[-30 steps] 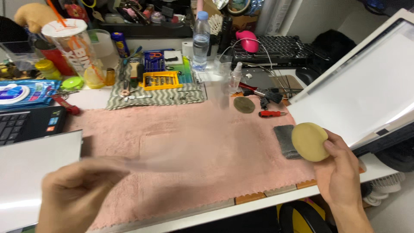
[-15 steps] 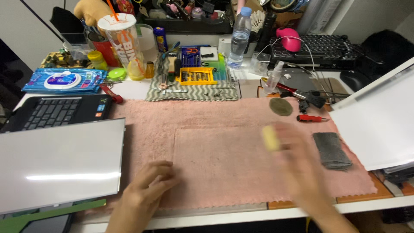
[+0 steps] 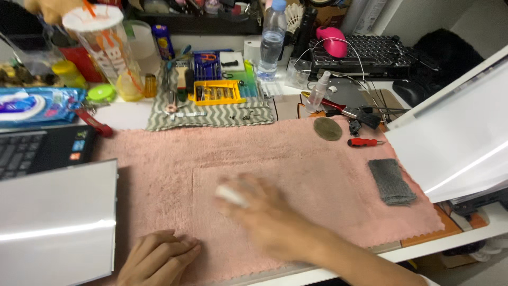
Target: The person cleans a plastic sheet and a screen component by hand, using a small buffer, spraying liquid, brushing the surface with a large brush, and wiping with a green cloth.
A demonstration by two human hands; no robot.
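Down at the lower left, your left hand [image 3: 159,259] lies flat and relaxed on the pink towel [image 3: 296,159], fingers loosely spread toward the right, gripping nothing; its wrist is cut off by the bottom edge. Just right of it, your right hand [image 3: 264,217] reaches across the middle of the towel from the lower right, forearm angled up and left. It is smeared by motion, so you cannot tell whether it is clenched or loose; a pale blurred object [image 3: 230,195] sits at its fingertips, its shape too soft to make out. Farther right lie a flat brown disc [image 3: 327,128], a red-handled screwdriver [image 3: 365,142] and a folded grey cloth [image 3: 391,181]. Half a second ago your right hand was farther right, near the grey cloth; now it has swept left to the towel's centre.
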